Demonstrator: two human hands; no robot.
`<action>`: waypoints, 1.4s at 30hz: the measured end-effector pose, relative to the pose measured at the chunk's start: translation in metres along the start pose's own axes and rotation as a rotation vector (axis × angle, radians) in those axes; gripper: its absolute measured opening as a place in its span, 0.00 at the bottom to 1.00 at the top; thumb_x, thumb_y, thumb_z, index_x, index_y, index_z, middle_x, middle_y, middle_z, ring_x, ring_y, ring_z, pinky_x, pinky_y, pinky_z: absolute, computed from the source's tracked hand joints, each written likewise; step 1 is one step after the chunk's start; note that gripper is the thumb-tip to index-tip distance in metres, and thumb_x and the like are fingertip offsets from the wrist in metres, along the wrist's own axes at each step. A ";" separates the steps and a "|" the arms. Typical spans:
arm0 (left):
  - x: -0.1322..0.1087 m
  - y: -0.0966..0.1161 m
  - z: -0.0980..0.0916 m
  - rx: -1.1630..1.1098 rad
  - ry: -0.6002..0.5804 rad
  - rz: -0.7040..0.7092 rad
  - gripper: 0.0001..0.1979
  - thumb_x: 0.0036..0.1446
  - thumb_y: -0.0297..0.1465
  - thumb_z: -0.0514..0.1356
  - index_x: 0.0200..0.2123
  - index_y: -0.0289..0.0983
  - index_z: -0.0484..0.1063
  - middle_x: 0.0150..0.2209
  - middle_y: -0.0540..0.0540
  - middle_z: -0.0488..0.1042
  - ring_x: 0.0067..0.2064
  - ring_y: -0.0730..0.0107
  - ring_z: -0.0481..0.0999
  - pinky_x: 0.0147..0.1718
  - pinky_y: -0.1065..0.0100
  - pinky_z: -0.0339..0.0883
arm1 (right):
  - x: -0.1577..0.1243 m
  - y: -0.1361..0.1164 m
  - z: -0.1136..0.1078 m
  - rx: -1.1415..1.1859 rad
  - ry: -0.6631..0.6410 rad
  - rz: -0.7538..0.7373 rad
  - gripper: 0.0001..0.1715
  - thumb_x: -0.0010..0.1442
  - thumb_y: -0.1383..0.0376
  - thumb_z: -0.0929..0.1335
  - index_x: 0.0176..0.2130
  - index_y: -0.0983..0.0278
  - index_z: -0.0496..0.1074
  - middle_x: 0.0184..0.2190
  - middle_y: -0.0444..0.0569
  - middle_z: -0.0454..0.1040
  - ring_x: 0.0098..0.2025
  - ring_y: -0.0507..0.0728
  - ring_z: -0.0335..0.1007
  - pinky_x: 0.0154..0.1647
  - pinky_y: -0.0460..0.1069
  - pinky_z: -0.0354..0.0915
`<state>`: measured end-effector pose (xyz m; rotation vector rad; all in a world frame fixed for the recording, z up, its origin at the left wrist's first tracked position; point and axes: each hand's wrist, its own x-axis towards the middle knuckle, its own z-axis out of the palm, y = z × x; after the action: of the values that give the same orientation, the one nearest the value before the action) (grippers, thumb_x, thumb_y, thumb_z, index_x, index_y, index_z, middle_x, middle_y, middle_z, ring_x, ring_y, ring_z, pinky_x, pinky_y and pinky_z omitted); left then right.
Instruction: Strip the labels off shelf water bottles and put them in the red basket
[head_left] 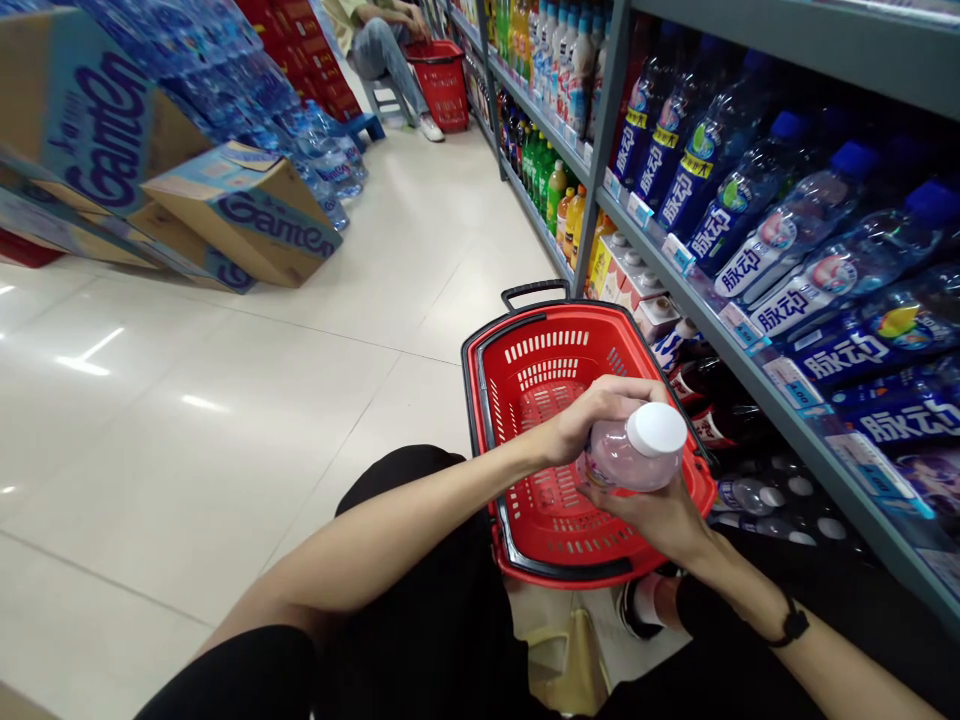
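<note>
At the upper left I am seeing Gamen cardboard boxes (pixel 247 215) lying on the tiled floor (pixel 300 400). Right of centre, the red shopping basket (pixel 510 390) is sitting on the floor. Above it my left hand (pixel 592 415) is curling over a white-capped pink bottle (pixel 626 465), and my right hand (pixel 660 512) is cupping it from beneath. Blue drink bottles (pixel 787 225) are filling the shelf (pixel 757 375) at the right.

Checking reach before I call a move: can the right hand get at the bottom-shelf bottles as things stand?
Likely not yet: the right hand cups the pink bottle together with the left hand. The bottom-shelf bottles lie close beside it, nothing between.
</note>
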<state>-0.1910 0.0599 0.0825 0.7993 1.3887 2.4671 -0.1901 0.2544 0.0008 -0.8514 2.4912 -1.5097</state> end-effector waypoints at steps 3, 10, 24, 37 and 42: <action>-0.001 -0.001 0.000 -0.016 -0.001 -0.019 0.23 0.49 0.52 0.63 0.31 0.36 0.68 0.31 0.46 0.69 0.32 0.66 0.66 0.35 0.65 0.61 | 0.001 -0.005 0.000 0.015 0.032 0.049 0.46 0.45 0.56 0.84 0.61 0.46 0.73 0.50 0.45 0.82 0.49 0.69 0.82 0.51 0.60 0.81; 0.001 -0.005 -0.003 -0.022 0.007 0.010 0.22 0.49 0.51 0.63 0.30 0.36 0.68 0.29 0.46 0.68 0.30 0.68 0.65 0.32 0.66 0.62 | 0.004 -0.013 0.001 0.007 0.043 0.070 0.35 0.43 0.54 0.85 0.50 0.51 0.78 0.49 0.45 0.82 0.50 0.70 0.82 0.53 0.62 0.80; 0.002 -0.007 -0.003 0.002 0.030 0.014 0.22 0.48 0.51 0.62 0.30 0.37 0.67 0.29 0.47 0.66 0.31 0.66 0.64 0.33 0.64 0.62 | 0.007 -0.027 0.003 -0.042 0.064 0.071 0.37 0.44 0.53 0.84 0.52 0.52 0.76 0.49 0.49 0.83 0.51 0.73 0.81 0.55 0.66 0.78; 0.002 -0.013 -0.028 1.085 -0.050 0.321 0.27 0.65 0.41 0.57 0.63 0.36 0.69 0.60 0.35 0.75 0.56 0.53 0.78 0.56 0.52 0.70 | 0.038 0.007 -0.034 -0.508 0.076 0.115 0.25 0.52 0.61 0.75 0.49 0.64 0.72 0.47 0.57 0.76 0.49 0.67 0.75 0.46 0.58 0.75; 0.009 -0.027 -0.035 1.136 0.029 0.123 0.32 0.58 0.39 0.69 0.63 0.35 0.71 0.57 0.37 0.79 0.53 0.57 0.82 0.54 0.57 0.73 | 0.051 0.022 -0.047 -0.718 -0.157 0.212 0.31 0.54 0.61 0.77 0.54 0.66 0.70 0.50 0.58 0.78 0.49 0.65 0.77 0.46 0.53 0.70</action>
<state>-0.2204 0.0529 0.0485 1.0095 2.8183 1.5583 -0.2585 0.2726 0.0158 -0.6998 2.8946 -0.4429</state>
